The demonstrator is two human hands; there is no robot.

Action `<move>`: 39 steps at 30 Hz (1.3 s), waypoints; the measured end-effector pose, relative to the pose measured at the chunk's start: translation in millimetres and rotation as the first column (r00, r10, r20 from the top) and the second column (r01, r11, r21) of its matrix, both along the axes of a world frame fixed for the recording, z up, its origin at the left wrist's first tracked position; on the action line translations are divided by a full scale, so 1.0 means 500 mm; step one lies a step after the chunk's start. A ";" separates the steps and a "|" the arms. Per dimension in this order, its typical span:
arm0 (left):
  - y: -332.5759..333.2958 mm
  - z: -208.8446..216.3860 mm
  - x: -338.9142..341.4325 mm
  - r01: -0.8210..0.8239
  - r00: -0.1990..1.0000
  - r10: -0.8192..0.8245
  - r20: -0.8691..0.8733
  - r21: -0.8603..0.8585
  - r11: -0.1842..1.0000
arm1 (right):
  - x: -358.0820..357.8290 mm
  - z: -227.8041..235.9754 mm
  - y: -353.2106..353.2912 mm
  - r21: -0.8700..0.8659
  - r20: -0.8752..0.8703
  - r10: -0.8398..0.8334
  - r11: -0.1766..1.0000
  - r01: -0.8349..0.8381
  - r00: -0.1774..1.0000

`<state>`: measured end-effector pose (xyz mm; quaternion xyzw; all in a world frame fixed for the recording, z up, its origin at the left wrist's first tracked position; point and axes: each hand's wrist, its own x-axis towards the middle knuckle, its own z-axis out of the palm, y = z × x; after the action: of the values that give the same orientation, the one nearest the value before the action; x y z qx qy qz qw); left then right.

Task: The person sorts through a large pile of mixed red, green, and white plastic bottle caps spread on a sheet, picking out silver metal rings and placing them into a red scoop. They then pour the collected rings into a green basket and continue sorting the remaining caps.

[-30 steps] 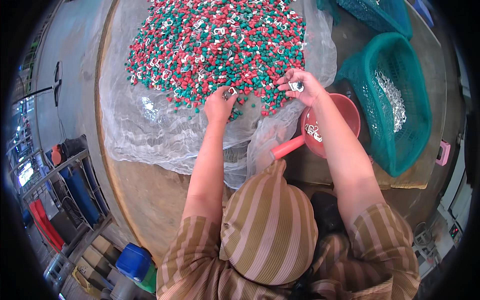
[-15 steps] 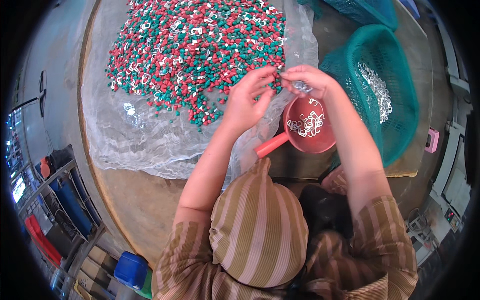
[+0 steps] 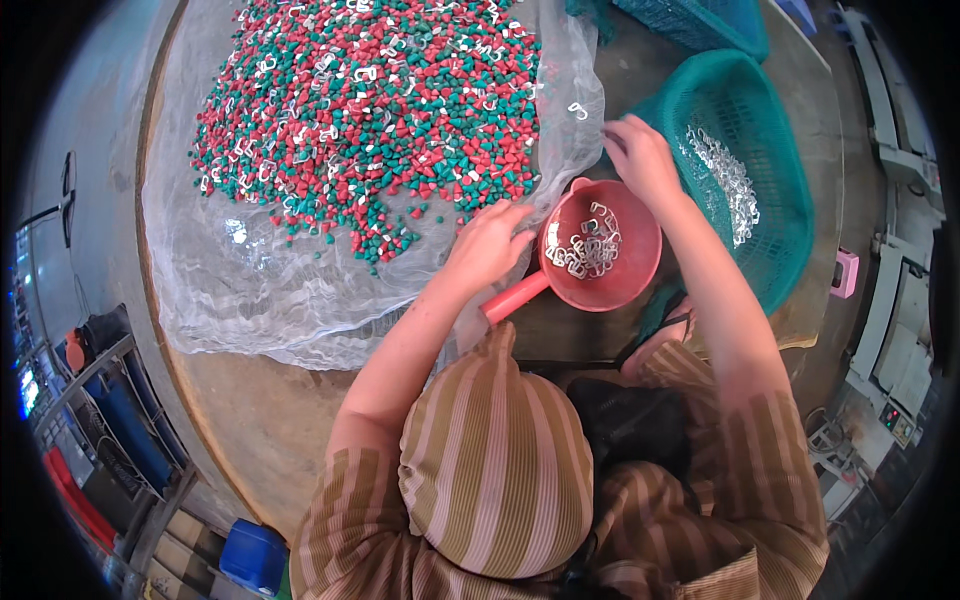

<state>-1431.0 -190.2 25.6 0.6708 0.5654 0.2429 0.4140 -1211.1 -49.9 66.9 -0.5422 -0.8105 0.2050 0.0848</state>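
A red plastic dipper [image 3: 640, 262], its handle pointing toward my lower left, holds several silvery, hook-shaped pieces [image 3: 590, 250]. To its left, over the sheer white netting [image 3: 300, 325], is my left hand [image 3: 488, 246], fingers stretched and a little apart, with nothing seen in it. Beyond the dipper's far right rim, my right hand [image 3: 643, 158] has loosely bent fingers, thumb apart, and no piece visible between them. One loose hook-shaped piece [image 3: 577, 111] shows just left of its fingertips; whether it rests on the netting or is in the air I cannot tell.
A wide heap of red and green cone-like pieces [image 3: 370, 120], mixed with white hooks, covers the far netting. At right, a green net-lined basket [image 3: 790, 200] contains more hooks [image 3: 735, 190]. Another blue-green basket [image 3: 700, 22] stands behind it. A pink box [image 3: 845, 273] lies farther right.
My hands have moved apart; the left came back toward me, the right moved away from the dipper. Shiny pieces seen at the right fingers earlier no longer show there. The whole view has shifted slightly.
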 end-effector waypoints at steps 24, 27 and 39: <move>0.025 -0.054 0.046 0.434 0.858 -0.478 -0.188 -0.233 0.870 | -0.029 0.001 0.125 -0.307 0.059 -0.222 0.924 0.229 0.973; 0.000 -0.077 0.045 0.455 0.827 -0.490 -0.275 -0.182 0.872 | 0.001 0.061 0.153 -0.358 -0.181 -0.294 0.909 0.215 0.939; -0.014 -0.045 0.040 0.113 0.993 -0.114 -0.031 -0.017 0.993 | 0.051 0.003 -0.071 -0.246 0.403 0.345 0.933 -0.263 0.848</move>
<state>-1411.2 -197.5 3.1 0.7024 0.5347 0.2039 0.4232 -1185.4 -85.4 68.2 -0.4441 -0.8621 0.1610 -0.1835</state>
